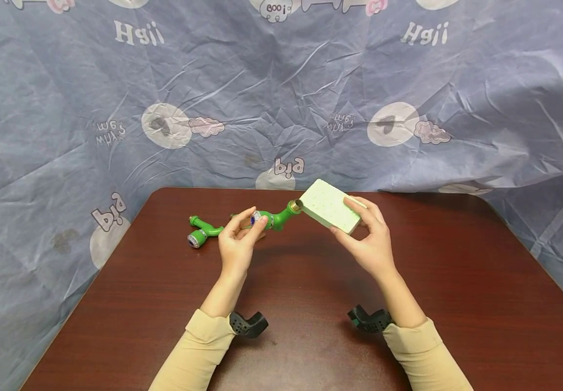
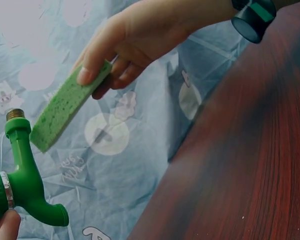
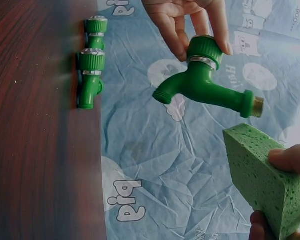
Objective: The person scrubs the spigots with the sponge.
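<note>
My left hand pinches a green faucet by its ribbed knob, holding it up over the table. The faucet's brass threaded end points toward a light green sponge. My right hand grips that sponge by its edges, thumb on one side and fingers on the other. One sponge corner sits right by the brass thread in the head view. In the right wrist view the faucet's spout hangs to the left, and the sponge's porous face shows below the thread.
Another green faucet lies on the brown table, left of my left hand. The right wrist view shows two green faucets lying there, one upper and one lower. Behind the table hangs a wrinkled blue-grey printed cloth.
</note>
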Available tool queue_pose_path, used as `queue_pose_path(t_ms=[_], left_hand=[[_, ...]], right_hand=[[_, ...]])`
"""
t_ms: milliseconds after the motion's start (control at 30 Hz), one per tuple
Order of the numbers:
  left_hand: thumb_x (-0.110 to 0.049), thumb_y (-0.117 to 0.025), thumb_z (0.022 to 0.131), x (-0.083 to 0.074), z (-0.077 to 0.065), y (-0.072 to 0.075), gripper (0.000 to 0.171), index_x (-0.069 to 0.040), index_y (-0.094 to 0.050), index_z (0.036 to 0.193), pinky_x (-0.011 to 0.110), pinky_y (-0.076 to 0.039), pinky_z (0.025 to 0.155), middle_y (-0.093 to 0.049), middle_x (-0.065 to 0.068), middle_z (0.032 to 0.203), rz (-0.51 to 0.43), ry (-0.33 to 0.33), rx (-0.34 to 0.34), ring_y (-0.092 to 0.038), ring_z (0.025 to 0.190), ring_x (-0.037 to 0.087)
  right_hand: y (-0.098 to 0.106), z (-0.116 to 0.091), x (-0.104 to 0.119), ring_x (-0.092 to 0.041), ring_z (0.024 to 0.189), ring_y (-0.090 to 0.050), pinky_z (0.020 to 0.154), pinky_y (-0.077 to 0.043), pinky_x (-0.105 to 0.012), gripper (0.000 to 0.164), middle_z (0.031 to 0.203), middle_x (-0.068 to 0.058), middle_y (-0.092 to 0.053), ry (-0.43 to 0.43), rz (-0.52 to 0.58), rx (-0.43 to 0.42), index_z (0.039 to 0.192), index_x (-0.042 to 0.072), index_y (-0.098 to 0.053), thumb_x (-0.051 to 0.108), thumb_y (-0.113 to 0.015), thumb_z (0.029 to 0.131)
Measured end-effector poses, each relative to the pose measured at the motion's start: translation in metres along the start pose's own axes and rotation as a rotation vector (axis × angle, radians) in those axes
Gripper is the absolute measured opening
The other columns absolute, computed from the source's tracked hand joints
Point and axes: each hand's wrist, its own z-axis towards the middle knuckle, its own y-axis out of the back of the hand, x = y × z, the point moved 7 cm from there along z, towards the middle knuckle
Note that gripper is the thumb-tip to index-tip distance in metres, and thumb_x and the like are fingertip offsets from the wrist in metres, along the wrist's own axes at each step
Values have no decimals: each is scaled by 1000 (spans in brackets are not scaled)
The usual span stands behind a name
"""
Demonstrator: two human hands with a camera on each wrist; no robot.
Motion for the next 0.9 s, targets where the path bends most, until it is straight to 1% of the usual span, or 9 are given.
queue_pose_path(t_ms=[100,267,467,533,600,700,767,833,900], left_hand=[[1,-75,77,2,1,0,32,5,-66,107,34,-57,64,-65,10,85,-7,18,9,-65,64,14],[2,-75,77,4,1,-3,28,6,-66,104,34,-57,60,-64,11,86,-21,46,33,-67,61,15],[7,-72,78,5,0,-7,32,6,-64,109,35,-57,58,-65,9,86,-46,46,102,-67,58,21],[9,-71,77,6,0,-8,35,7,-64,111,36,-57,58,-65,10,89,-55,61,114,-67,59,22],[10,-72,75,8,0,-9,39,8,-63,112,36,-57,60,-65,12,93,-51,91,120,-68,60,21],[11,-76,70,12,-1,-8,48,3,-64,116,31,-57,61,-64,12,98,17,139,123,-67,62,16],[10,-77,68,14,-1,-7,52,-1,-64,118,27,-56,62,-63,12,99,81,153,133,-66,64,14],[9,-78,67,14,-1,-7,53,-4,-65,117,24,-55,61,-64,12,99,146,148,144,-66,65,15],[8,-78,67,13,-2,-8,51,-4,-66,115,24,-55,61,-66,13,99,173,130,159,-66,69,20]], right_hand=[[-3,-1,1,-21,102,-51,71,-44,-18,54,123,-25,-52,6,-8,26,118,-8,-60,-11,-77,67],[-6,-3,2,-25,102,-52,72,-45,-21,54,122,-25,-52,8,0,31,118,-7,-60,-10,-77,67],[-5,-3,3,-23,101,-51,71,-45,-21,54,122,-25,-52,-3,22,14,118,-8,-60,-11,-76,68],[-5,-3,2,-21,100,-51,71,-45,-20,53,122,-25,-52,-5,29,8,118,-8,-60,-11,-76,67],[-5,-3,2,-21,101,-51,71,-45,-19,53,122,-25,-52,-6,33,4,118,-8,-60,-12,-76,67],[-4,-2,2,-20,101,-51,72,-44,-17,53,122,-26,-52,-6,38,-3,118,-9,-60,-12,-76,67],[-4,-2,2,-19,101,-51,72,-44,-16,53,121,-26,-52,-5,41,-8,117,-9,-60,-12,-76,67],[-4,-2,2,-19,101,-51,72,-43,-15,52,121,-26,-52,-2,44,-14,117,-9,-60,-12,-76,67],[-3,-2,3,-19,101,-51,71,-43,-14,52,121,-27,-53,3,46,-20,117,-9,-60,-13,-75,67]])
